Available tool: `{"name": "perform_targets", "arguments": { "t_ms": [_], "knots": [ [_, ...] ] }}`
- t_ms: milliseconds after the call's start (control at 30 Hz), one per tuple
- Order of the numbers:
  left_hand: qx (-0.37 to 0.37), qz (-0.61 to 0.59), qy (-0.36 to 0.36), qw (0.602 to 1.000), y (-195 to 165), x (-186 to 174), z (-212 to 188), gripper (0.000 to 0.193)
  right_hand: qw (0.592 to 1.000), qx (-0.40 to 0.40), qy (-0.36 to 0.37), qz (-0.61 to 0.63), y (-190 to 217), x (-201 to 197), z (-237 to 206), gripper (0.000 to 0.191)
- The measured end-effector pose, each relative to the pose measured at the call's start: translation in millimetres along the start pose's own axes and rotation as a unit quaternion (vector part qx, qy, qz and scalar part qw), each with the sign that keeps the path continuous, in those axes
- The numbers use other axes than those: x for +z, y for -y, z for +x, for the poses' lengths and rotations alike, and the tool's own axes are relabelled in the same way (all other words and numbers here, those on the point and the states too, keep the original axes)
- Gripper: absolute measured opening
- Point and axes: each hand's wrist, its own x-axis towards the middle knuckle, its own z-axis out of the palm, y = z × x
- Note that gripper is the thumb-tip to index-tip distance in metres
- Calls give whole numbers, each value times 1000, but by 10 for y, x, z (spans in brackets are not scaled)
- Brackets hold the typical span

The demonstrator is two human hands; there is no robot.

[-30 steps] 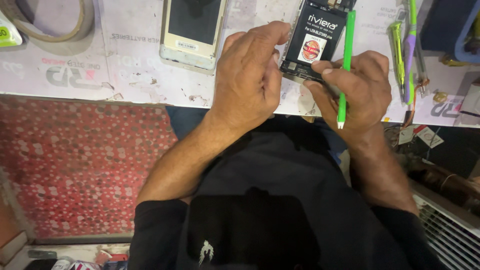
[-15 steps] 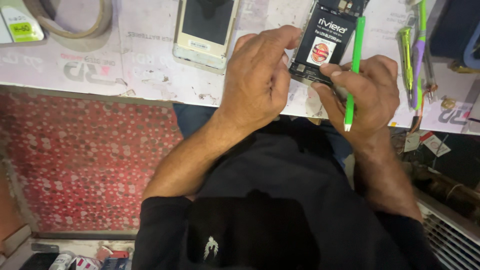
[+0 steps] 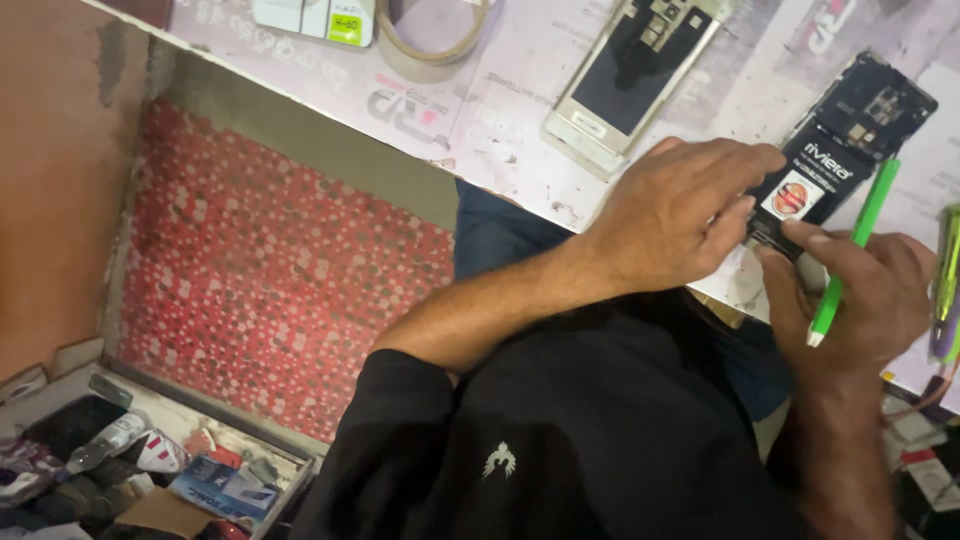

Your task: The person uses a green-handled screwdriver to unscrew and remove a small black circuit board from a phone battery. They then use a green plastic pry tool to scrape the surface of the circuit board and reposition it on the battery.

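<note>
An opened black phone [image 3: 848, 140] with its battery showing lies on the pale work table [image 3: 520, 110]. My left hand [image 3: 680, 215] rests over its near end, fingertips pressing on the battery's lower edge. My right hand [image 3: 860, 300] grips a green screwdriver [image 3: 850, 255] that points down and toward me, while its index finger reaches to the phone's near corner. A second phone frame, gold-edged with a dark inside [image 3: 630, 75], lies on the table to the left of my left hand.
A ring of tape [image 3: 435, 40] and a small white and green box [image 3: 320, 15] sit at the table's far left. More green tools [image 3: 945, 285] lie at the right edge. Below the table are a red patterned floor [image 3: 280, 260] and a tray of clutter [image 3: 130, 460].
The view has swung left and tilted, so the table now runs diagonally. Both hands stay on the black phone, with the green screwdriver still in the right hand.
</note>
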Motion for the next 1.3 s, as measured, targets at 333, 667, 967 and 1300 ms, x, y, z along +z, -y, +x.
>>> {"name": "perform_targets", "arguments": {
  "t_ms": [333,667,967,1300],
  "knots": [
    [51,-41,26,998,-40,-60,14,20,999,-14,2,-29,-84,51,-64,43],
    [50,-27,38,998,-49,-66,33,16,1000,-20,-13,-9,-115,83,-62,42],
    [56,-25,52,997,-40,-73,37,18,1000,-23,-13,-4,-76,64,-1,42],
    [147,-20,107,983,-75,-88,48,21,1000,-3,-28,6,-40,71,-28,40]
  ]
}}
